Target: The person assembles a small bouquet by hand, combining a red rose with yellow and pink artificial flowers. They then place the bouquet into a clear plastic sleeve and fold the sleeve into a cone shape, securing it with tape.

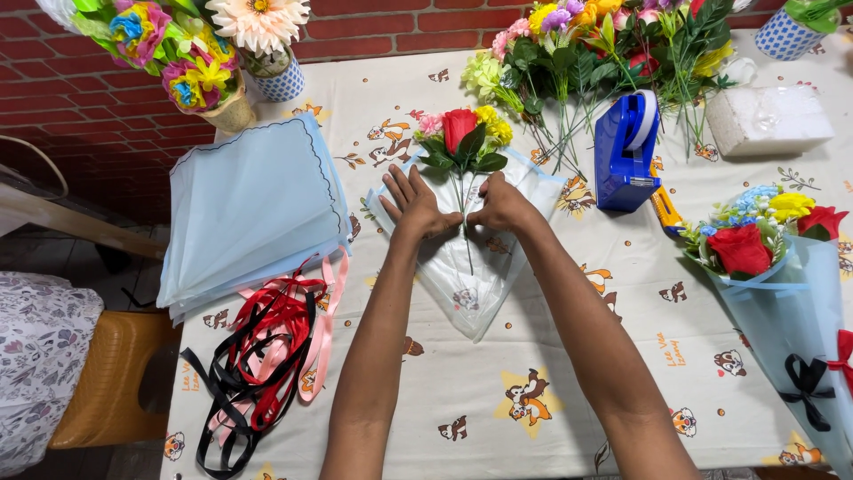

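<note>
A small bunch of artificial flowers [462,133], with a red rose, yellow and pink blooms and green leaves, lies on a sheet of clear wrapping film [471,276] on the table. My left hand [418,206] rests flat on the film just left of the stems, fingers spread. My right hand [500,206] pinches the stems [464,209] from the right. Both forearms reach in from the bottom edge.
A stack of pale blue wrapping sheets [249,213] lies at the left, with red, black and pink ribbons [267,356] below it. A blue tape dispenser [626,151], loose artificial flowers [604,44], a white foam block [769,120] and a finished blue-wrapped bouquet [782,276] sit at the right.
</note>
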